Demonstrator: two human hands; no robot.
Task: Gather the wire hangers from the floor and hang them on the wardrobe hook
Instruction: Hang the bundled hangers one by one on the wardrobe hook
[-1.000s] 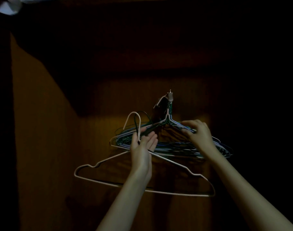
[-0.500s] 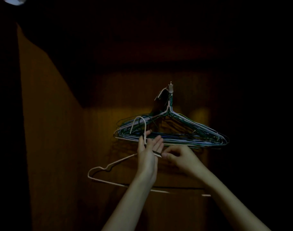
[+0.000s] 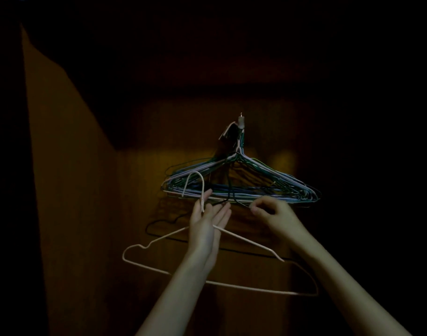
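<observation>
Two hangers remain off the wardrobe hook (image 3: 241, 120), which we take as our landmark. A thick bundle of hung hangers (image 3: 239, 184), in green, blue and pale wire, already hangs from it against the wooden back panel (image 3: 144, 190).

Below the hook and to its left, our left hand (image 3: 206, 226) holds the pale wire hanger (image 3: 207, 265) by its neck. The thumb and palm grasp the wire while the fingers are spread loosely; its curved top rises in front of the lower left of the bundle. The hanger's body hangs well below the hook.

Directly below the hook and slightly right, our right hand (image 3: 273, 213) is curled, with the fingertips pinching near a dark wire hanger (image 3: 164, 220) whose outline shows faintly behind the pale one. In this dim light we cannot tell for certain whether the pinch has that wire or the bottom bar of the bundle.

We judge the step in hand to be separating the two hangers before hanging. The next move calls for lifting one curved top up to the hook and over its tip, clear of the crowded necks there. Snagging on the bundle is the likely fault.
</observation>
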